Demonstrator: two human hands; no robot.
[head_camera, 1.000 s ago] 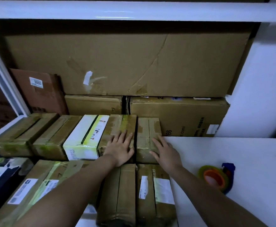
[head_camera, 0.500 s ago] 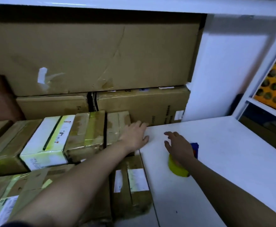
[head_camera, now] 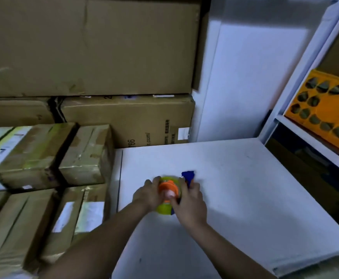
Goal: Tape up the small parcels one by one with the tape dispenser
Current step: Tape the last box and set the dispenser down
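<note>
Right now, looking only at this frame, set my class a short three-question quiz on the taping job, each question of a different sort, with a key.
1. True or false: both hands are on the tape dispenser.
2. Multiple choice: the tape dispenser is over A) a small parcel, B) the white table, C) the orange crate.
3. Fill in: the small parcels lie to the person's ____ of the table.

Key
1. True: the left hand and the right hand hold it from either side.
2. B.
3. Left.
</note>
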